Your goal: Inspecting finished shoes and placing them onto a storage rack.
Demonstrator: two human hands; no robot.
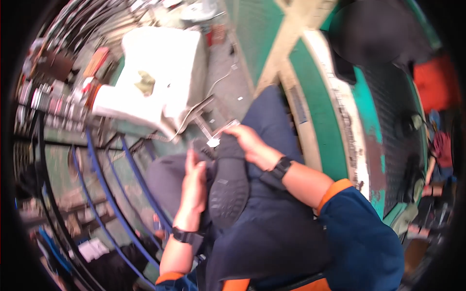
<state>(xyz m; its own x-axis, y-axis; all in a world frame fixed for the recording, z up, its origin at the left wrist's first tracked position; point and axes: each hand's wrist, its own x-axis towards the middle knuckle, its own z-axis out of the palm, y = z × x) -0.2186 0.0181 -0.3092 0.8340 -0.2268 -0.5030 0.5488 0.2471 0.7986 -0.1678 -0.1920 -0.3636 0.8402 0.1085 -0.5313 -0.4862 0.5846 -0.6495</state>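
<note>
A black shoe [229,186] lies over my lap with its patterned sole facing up and its toe towards me. My right hand [247,144] grips it at the heel end. My left hand [195,182] is closed at the left side of the shoe, thumb raised, its other fingers partly hidden. Between the hands, beyond the heel, part of another dark ridged sole [204,148] shows, blurred. A small white scrap [213,142] is beside the heel.
A white-covered block [150,72] stands ahead to the left, with a cloth scrap on it. Blue metal bars [104,165] curve along my left. A green bench or machine side [315,111] runs along my right. A dark rounded thing [378,34] is at the upper right.
</note>
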